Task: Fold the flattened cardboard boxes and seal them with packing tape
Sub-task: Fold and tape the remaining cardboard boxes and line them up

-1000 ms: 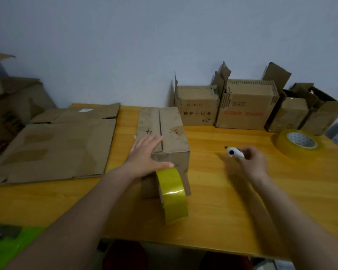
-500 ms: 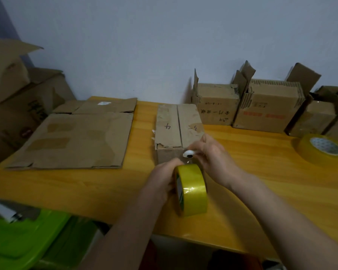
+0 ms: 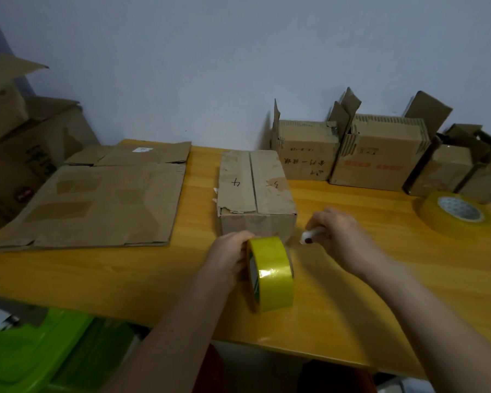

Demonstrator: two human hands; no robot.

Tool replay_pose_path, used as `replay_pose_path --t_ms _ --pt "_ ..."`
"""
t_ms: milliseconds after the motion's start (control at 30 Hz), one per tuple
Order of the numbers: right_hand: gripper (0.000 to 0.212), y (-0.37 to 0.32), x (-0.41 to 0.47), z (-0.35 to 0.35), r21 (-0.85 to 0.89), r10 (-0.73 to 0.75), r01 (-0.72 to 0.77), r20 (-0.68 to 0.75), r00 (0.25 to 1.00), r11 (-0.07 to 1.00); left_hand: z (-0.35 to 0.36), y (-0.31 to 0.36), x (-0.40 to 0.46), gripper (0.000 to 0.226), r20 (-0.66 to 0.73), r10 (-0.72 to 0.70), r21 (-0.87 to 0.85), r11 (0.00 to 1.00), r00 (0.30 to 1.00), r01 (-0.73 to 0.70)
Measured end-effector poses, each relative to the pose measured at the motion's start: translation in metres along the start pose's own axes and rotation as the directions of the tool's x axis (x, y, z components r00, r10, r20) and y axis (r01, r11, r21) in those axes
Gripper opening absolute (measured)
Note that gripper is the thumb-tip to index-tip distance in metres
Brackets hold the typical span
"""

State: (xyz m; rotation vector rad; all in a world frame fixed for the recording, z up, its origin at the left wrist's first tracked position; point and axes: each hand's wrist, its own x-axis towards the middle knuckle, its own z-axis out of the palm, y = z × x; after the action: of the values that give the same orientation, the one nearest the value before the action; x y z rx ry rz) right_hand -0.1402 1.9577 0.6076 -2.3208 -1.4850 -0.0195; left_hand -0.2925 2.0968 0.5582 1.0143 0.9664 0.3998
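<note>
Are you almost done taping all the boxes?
Not yet. One box is folded, flaps shut; tape on it is hard to see. The left hand holds the yellow tape roll, and the right hand grips a small white tool. Flat cardboard still waits on the table.

My left hand [image 3: 229, 258] reaches in from the lower left, forearm bare, fingers [image 3: 245, 236] curled over the top of the yellow tape roll [image 3: 271, 275], which it holds upright on its edge. My right hand [image 3: 339, 236] comes in from the lower right, forearm stretched long, fingers closed round a small white tool [image 3: 309, 236] whose tip points left toward my left hand. The two hands are near each other, not touching.
</note>
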Motion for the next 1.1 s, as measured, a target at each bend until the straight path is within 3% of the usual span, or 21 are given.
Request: replay_pose_path --t_ms 67,167,233,300,367,433,500,567,733,833,900,1000,1100 --pt "0.013 0.024 -0.006 0.006 0.054 0.192 -0.199 0.100 0.976 0.979 0.001 -0.002 0.001 0.020 -0.004 0.005 -0.026 1.000 1.000 -0.005" --pt "0.010 0.045 -0.015 0.020 0.043 0.329 -0.351 0.259 0.908 0.935 0.003 -0.003 0.002 0.017 -0.005 -0.005 -0.047 0.999 1.000 0.005" --pt "0.020 0.045 -0.013 0.023 -0.070 0.317 -0.309 0.178 0.932 0.949 0.003 -0.004 0.003 0.013 0.005 -0.003 -0.063 0.998 1.000 0.004" --pt "0.030 0.026 -0.001 0.018 -0.113 0.134 -0.141 -0.070 0.989 0.983 0.003 -0.004 0.002 0.012 0.011 0.000 -0.074 0.997 1.000 0.001" --pt "0.034 -0.006 0.019 0.009 -0.032 -0.074 0.068 -0.223 0.972 0.997 0.002 -0.005 0.002 0.015 0.021 0.004 -0.075 0.997 1.000 -0.003" --pt "0.048 -0.028 0.045 0.010 0.040 -0.150 0.156 -0.125 0.981 0.987 0.002 -0.004 0.001 0.018 0.031 0.003 -0.074 0.997 1.000 0.000" --pt "0.066 -0.034 0.066 0.019 0.013 -0.111 0.110 0.101 0.989 0.994 0.000 -0.003 0.000 0.024 0.045 0.011 -0.071 0.997 0.999 -0.008" --pt "0.080 -0.031 0.076 0.030 -0.011 -0.053 0.057 0.228 0.972 0.998 -0.003 -0.002 -0.001 0.029 0.058 0.032 -0.067 0.997 0.998 -0.028" --pt "0.091 -0.028 0.077 0.037 -0.031 -0.044 0.053 0.239 0.970 0.998 -0.012 0.002 -0.002 0.023 0.073 0.052 -0.105 0.994 0.996 -0.044" --pt "0.086 -0.032 0.085 0.025 0.219 -0.007 -0.068 0.324 0.946 0.973 -0.009 0.003 -0.003 0.013 0.092 0.052 -0.103 0.994 0.994 -0.043" --pt "0.076 -0.039 0.088 0.026 0.282 0.035 -0.116 0.277 0.960 0.952 -0.006 0.005 -0.006 0.003 0.109 0.063 -0.112 0.992 0.992 -0.051" --pt "0.079 -0.050 0.082 0.038 0.098 0.052 -0.065 0.136 0.989 0.993 -0.006 0.005 -0.008 0.007 0.081 0.075 -0.121 0.991 0.994 -0.065" --pt "0.085 -0.047 0.073 0.045 -0.018 -0.001 0.002 0.093 0.996 1.000 -0.009 0.004 -0.013 0.011 0.106 0.117 -0.110 0.988 0.987 -0.106"
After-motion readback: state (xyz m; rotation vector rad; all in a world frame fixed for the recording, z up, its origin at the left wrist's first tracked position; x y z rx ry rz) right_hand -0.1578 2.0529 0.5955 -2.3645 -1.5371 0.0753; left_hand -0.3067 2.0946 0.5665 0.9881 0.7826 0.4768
